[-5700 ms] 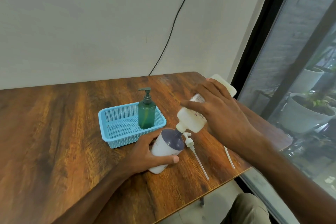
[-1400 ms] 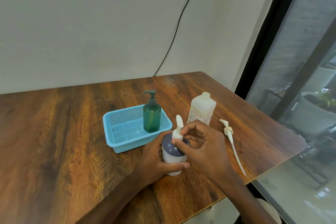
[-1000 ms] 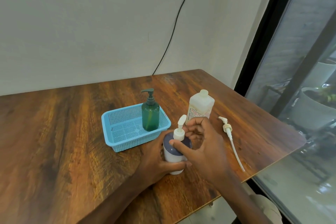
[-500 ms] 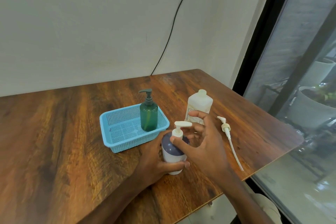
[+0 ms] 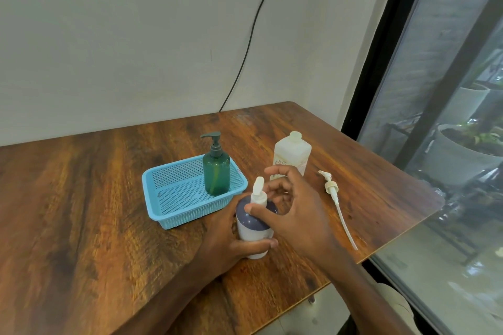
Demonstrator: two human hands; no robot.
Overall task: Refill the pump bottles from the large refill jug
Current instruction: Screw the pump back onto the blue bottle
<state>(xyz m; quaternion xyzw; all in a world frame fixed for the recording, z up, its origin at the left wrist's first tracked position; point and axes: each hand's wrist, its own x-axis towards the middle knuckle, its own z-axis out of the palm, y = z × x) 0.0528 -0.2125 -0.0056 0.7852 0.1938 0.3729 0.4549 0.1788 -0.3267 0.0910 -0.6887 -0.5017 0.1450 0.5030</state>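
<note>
A white pump bottle with a purple shoulder [image 5: 251,228] stands upright near the table's front edge. My left hand [image 5: 226,242] grips its body. A white pump head [image 5: 258,193] sits on its neck, and my right hand [image 5: 294,212] curls around the pump's collar with thumb and fingers. The white refill jug [image 5: 292,153] stands uncapped just behind my right hand. A green pump bottle [image 5: 216,168] stands in the blue basket [image 5: 163,198].
A loose white pump with a long dip tube [image 5: 337,204] lies on the wooden table [image 5: 81,212] to the right, near the edge by the window. A black cable [image 5: 250,35] runs down the wall behind.
The jug was tipped over the white bottle earlier and now stands upright. The pump head is on the bottle, and its nozzle has turned from pointing right to pointing away.
</note>
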